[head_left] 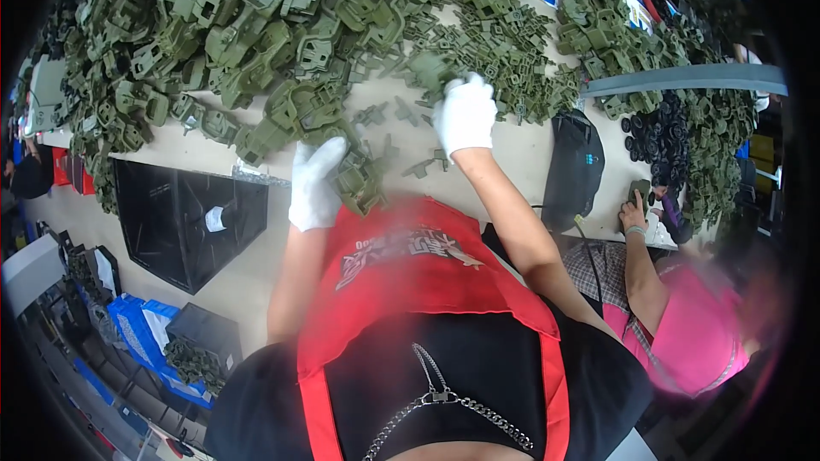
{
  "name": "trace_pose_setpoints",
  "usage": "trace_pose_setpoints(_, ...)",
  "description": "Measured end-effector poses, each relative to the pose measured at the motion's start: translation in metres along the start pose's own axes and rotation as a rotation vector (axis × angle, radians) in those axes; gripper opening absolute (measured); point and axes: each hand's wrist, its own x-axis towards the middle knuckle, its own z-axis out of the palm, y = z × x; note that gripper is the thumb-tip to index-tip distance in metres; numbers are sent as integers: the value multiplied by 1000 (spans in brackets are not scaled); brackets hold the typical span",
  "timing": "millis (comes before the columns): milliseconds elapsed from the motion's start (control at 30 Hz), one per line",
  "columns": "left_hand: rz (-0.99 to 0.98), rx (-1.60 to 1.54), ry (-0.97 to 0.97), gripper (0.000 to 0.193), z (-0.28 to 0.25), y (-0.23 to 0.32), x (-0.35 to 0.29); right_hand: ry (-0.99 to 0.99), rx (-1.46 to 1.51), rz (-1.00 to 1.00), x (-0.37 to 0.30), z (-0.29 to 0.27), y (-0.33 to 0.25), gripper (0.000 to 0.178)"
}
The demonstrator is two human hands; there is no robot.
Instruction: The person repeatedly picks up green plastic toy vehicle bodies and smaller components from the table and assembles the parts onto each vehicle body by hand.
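Both of my hands wear white gloves. My left hand (316, 183) grips an olive-green plastic toy vehicle body (360, 181) at the table's near edge, its thumb along the top. Farther right, my right hand (465, 115) is closed with its fingertips on a green plastic part (431, 72), which is blurred by motion. A few small green plastic pieces (405, 111) lie on the pale tabletop (384, 90) between the hands. Just beyond my left hand, larger green vehicle bodies (303, 111) are heaped, and a pile of small green parts (512, 55) spreads beyond my right hand.
A black open box (184, 213) is below the table edge on the left. At right lie a dark fabric-like case (574, 166) and black toy wheels (662, 132). A grey bar (683, 78) crosses there. A co-worker in pink (683, 324) holds a dark green part nearby.
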Motion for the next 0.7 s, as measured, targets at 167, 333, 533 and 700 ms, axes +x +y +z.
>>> trace_pose_setpoints(167,-13,-45,-29,45,28,3,-5,-27,76,-41,-10,12,8,47)
trace_pose_setpoints(333,-101,-85,-191,48,18,6,7,-128,145,-287,12,15,16,44)
trace_pose_setpoints(533,25,-39,-194,56,13,4,8,-285,181,-492,11,54,20,25)
trace_pose_setpoints(700,28,-53,-151,68,14,4,3,-45,480,-472,37,-9,36,28)
